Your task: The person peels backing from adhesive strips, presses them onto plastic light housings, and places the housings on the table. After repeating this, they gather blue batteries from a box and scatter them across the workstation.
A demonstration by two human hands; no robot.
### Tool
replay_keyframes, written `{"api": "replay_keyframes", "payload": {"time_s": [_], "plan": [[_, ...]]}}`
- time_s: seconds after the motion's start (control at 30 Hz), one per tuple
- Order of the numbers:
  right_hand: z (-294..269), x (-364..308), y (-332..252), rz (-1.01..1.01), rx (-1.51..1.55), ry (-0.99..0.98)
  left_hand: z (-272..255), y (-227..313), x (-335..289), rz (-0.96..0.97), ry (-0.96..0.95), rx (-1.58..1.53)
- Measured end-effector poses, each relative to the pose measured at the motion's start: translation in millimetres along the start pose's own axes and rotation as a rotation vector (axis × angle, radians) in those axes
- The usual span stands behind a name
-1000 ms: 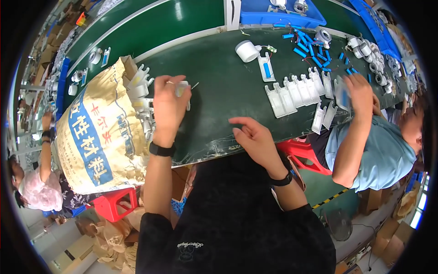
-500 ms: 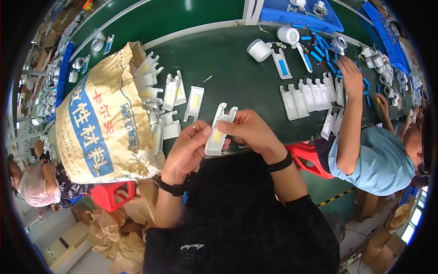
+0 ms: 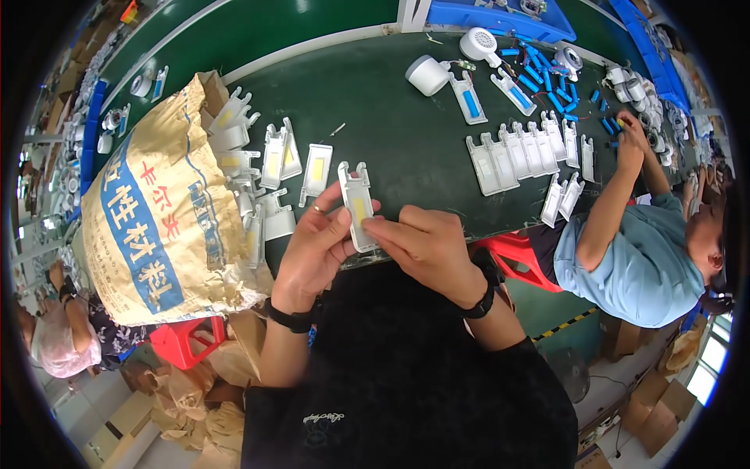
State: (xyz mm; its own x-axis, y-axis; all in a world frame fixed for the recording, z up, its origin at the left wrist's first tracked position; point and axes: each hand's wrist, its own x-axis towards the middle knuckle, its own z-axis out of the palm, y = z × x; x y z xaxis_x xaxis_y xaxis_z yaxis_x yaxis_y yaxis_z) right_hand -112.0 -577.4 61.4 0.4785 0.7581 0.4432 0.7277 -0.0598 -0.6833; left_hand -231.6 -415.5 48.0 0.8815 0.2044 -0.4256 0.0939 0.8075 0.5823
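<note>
My left hand [image 3: 311,248] holds a white plastic lamp housing [image 3: 356,186] upright above the table's near edge. Two small prongs stick up from the housing's top, and a yellow strip runs down its middle. The fingers of my right hand [image 3: 437,248] are pinched together against the lower part of its face, by the strip's lower end. Whether something small lies between those fingertips is hidden. A similar housing with a yellow strip [image 3: 316,173] lies just beyond my left hand, beside a standing pair [image 3: 273,158].
A torn paper sack [image 3: 141,211] with more white housings at its mouth fills the left side. Several white housings [image 3: 500,162] stand in a row at right. Blue cylindrical cells [image 3: 533,74] lie behind, near a blue bin [image 3: 500,19]. A co-worker in a blue shirt [image 3: 633,270] sits at right.
My right hand has slid from the housing's upper end to its lower part. The housing now tilts the other way and sits slightly left. The co-worker's hand at right has moved farther right.
</note>
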Motion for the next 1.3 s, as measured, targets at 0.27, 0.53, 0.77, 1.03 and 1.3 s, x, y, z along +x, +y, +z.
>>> {"api": "replay_keyframes", "payload": {"time_s": [0.27, 0.53, 0.77, 1.03, 1.3], "plan": [[8.0, 2.1, -1.6, -0.068, 0.007, -0.007, -4.8, 1.9, -6.4, -0.002, 0.008, 0.059], [11.1, -2.6, 6.0, 0.148, 0.149, 0.057, -4.4, -3.8, -0.1, -0.021, 0.024, 0.093], [-54.9, -26.2, 30.7, 0.599, 0.459, 0.366, 18.0, -18.0, 18.5, -0.151, -0.098, 0.318], [-100.5, -116.4, 19.7, 0.740, 0.757, 0.241, 111.7, -73.3, 119.7, -0.047, -0.370, 0.947], [-93.8, -159.1, 21.9, 0.839, 0.862, 0.411, 141.0, -125.7, 125.9, 0.402, -0.215, 1.491]]}}
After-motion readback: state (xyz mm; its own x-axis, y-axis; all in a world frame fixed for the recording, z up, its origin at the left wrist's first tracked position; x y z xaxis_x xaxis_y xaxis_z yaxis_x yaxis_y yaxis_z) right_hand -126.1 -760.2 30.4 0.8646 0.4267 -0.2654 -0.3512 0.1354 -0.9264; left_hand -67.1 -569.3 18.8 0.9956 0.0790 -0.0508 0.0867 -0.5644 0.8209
